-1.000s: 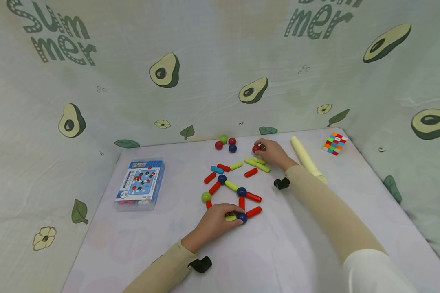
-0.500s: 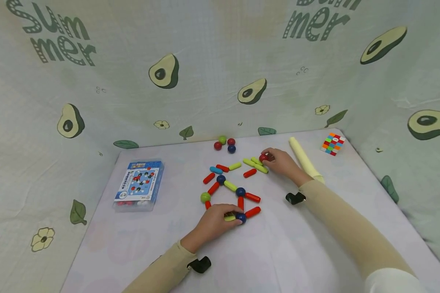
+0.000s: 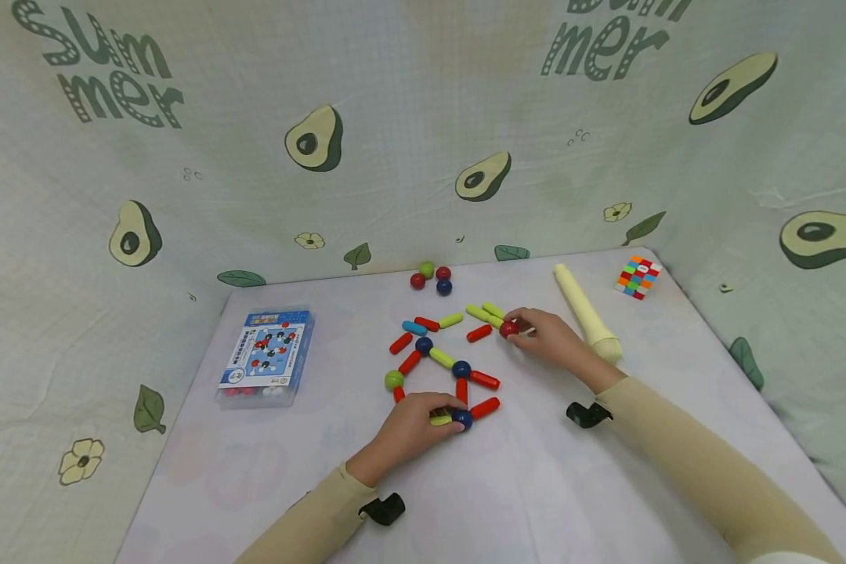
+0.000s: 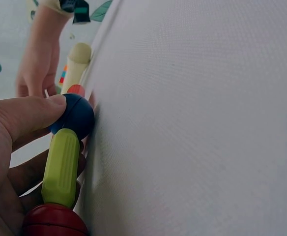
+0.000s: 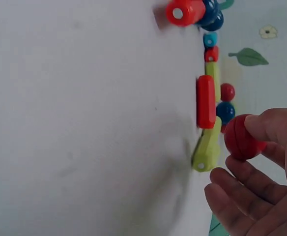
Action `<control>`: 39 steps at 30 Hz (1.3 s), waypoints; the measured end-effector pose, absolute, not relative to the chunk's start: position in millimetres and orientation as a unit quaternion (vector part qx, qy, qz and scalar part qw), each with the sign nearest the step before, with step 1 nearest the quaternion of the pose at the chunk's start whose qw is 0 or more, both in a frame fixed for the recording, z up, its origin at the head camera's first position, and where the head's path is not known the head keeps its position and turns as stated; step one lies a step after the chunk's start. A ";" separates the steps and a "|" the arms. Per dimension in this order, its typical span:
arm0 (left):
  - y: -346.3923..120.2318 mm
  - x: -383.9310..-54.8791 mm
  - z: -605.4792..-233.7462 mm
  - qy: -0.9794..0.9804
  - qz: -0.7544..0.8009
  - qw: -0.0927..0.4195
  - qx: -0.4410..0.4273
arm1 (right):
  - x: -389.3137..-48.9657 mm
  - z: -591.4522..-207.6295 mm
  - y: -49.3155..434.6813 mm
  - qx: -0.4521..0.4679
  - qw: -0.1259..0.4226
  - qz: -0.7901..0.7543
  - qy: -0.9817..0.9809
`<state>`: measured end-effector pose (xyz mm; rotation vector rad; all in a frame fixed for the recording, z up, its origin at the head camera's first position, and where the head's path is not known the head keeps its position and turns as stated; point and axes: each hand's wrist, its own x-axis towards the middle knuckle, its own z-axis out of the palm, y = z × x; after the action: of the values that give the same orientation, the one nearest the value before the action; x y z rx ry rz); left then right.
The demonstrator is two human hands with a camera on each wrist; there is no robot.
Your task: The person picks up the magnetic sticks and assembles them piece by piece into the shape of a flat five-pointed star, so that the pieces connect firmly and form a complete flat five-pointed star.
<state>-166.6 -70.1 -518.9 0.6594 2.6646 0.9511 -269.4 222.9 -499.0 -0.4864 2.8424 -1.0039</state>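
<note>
My left hand (image 3: pixel 410 432) holds the dark blue ball (image 4: pixel 74 115) at the near corner of a ring of magnetic rods and balls. A yellow-green rod (image 4: pixel 61 167) joins that ball to a dark red ball (image 4: pixel 55 221) under the same hand. Farther round the ring are a green ball (image 3: pixel 394 380) and more blue balls; two red rods, one of them the outer red rod (image 3: pixel 485 407), stick out to the right. With thumb and fingers my right hand (image 3: pixel 551 343) pinches a red ball (image 5: pixel 242 138) beside loose yellow-green rods (image 3: pixel 481 314).
Several loose balls (image 3: pixel 426 271) cluster at the back, with a blue rod (image 3: pixel 414 328) and red rods nearer. The boxed set (image 3: pixel 264 360) lies left. On the right are a pale yellow roll (image 3: pixel 585 309) and a colour cube (image 3: pixel 638 277). Patterned cloth (image 3: pixel 395 141) hangs behind.
My right hand has brought the red ball from the back toward me and slightly right, to the near ends of the yellow-green rods. My left hand stays on the blue ball.
</note>
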 end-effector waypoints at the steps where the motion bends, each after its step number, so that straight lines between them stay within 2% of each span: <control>1: -69.9 -166.6 -519.4 0.911 0.324 0.118 0.226 | -264.0 -500.2 222.6 -0.164 0.047 -0.326 0.930; 7: -69.7 -166.7 -521.1 0.911 0.322 0.119 0.227 | -234.6 -509.7 221.8 -0.180 0.074 -0.324 0.926; 16: -71.0 -165.5 -522.7 0.911 0.326 0.123 0.222 | -207.5 -517.5 222.9 -0.192 0.131 -0.334 0.913; 39: -71.7 -167.9 -521.4 0.902 0.342 0.119 0.235 | -193.2 -518.6 215.7 -0.214 0.126 -0.329 0.911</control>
<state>-167.9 -71.7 -521.4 0.6860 2.6368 1.0007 -193.2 215.7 -518.6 -0.6229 2.6537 -0.9590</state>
